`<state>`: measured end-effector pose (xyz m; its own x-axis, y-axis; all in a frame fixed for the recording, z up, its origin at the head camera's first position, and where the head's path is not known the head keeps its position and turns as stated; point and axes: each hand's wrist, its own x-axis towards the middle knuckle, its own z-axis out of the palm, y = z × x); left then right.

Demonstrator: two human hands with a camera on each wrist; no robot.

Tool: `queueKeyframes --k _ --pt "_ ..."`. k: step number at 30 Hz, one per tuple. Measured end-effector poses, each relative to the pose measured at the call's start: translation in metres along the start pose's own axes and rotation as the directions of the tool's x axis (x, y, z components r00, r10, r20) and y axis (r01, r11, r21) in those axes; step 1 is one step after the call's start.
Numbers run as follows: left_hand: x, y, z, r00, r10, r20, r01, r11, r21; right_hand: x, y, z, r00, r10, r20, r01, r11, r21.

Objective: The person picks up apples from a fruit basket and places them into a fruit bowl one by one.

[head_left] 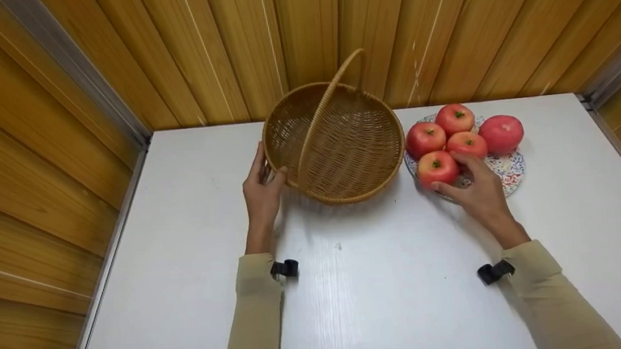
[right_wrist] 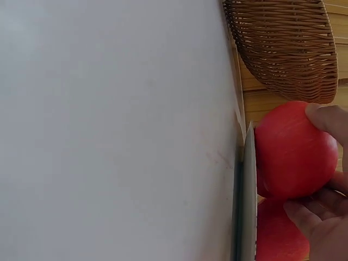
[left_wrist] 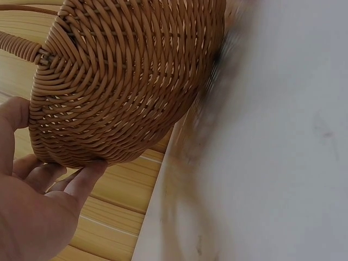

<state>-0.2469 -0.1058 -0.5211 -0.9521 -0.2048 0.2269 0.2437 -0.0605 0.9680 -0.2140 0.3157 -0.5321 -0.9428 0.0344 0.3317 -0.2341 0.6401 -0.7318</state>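
Note:
A brown wicker basket (head_left: 354, 153) with an arched handle (head_left: 322, 110) stands at the back middle of the white table. My left hand (head_left: 264, 196) holds its left side, the thumb at the rim and the fingers against the outer weave (left_wrist: 125, 81). At the right, my right hand (head_left: 480, 192) grips the front-left red apple (head_left: 436, 169) between thumb and fingers. That apple (right_wrist: 296, 149) sits at the edge of a patterned plate (head_left: 510, 169) with several other apples (head_left: 455, 118). In the right wrist view a second apple (right_wrist: 280, 234) lies right beside the fingers.
Wood-plank walls (head_left: 307, 26) close off the back and both sides of the white table (head_left: 356, 295). The plate stands just right of the basket, near the table's back edge (head_left: 203, 128). A black wrist camera (head_left: 495, 272) is on each sleeve.

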Motion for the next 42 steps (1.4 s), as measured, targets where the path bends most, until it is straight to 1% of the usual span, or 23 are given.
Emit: queueKeyframes --k 5,9,13,18,20,27,34,38,42 --pt "0.0004 -0.0003 0.0002 1.000 -0.004 0.002 0.004 1.000 -0.007 -0.0001 0.0003 -0.0011 0.999 0.023 0.026 -0.023 1.000 0.013" --pt "0.0004 -0.0014 0.0002 1.000 -0.016 -0.005 0.016 1.000 -0.011 0.0000 0.0002 -0.0024 0.998 0.050 0.035 -0.050 0.999 0.000" --pt "0.0002 -0.0012 0.0009 1.000 -0.014 -0.006 0.014 1.000 -0.016 -0.0001 -0.0004 -0.0038 0.997 0.065 0.032 -0.065 0.998 -0.014" --pt "-0.0009 -0.0010 0.0009 1.000 -0.015 -0.004 0.015 1.000 -0.024 0.0001 -0.0019 -0.0037 0.998 0.064 0.008 -0.064 0.997 -0.045" --pt "-0.0013 -0.0012 0.0007 1.000 -0.019 -0.004 0.019 0.999 -0.029 -0.0004 -0.0022 -0.0034 0.998 0.059 -0.005 -0.059 0.997 -0.053" --pt "-0.0020 -0.0010 0.0006 1.000 -0.020 -0.002 0.020 1.000 -0.019 -0.0030 -0.0007 -0.0026 0.999 -0.010 -0.046 0.007 0.998 -0.064" --pt "-0.0021 -0.0009 0.0002 0.999 -0.034 -0.006 0.033 0.999 -0.023 -0.0041 -0.0044 -0.0035 0.999 0.008 -0.037 -0.008 1.000 -0.011" --pt "-0.0016 -0.0010 0.0004 1.000 -0.030 -0.007 0.030 0.999 -0.032 -0.0030 -0.0059 -0.0026 0.998 -0.016 -0.055 0.018 1.000 0.024" --pt "-0.0023 -0.0019 0.0003 0.999 -0.033 -0.007 0.032 0.999 -0.033 -0.0023 -0.0070 -0.0010 0.996 -0.049 -0.080 0.051 0.999 0.021"
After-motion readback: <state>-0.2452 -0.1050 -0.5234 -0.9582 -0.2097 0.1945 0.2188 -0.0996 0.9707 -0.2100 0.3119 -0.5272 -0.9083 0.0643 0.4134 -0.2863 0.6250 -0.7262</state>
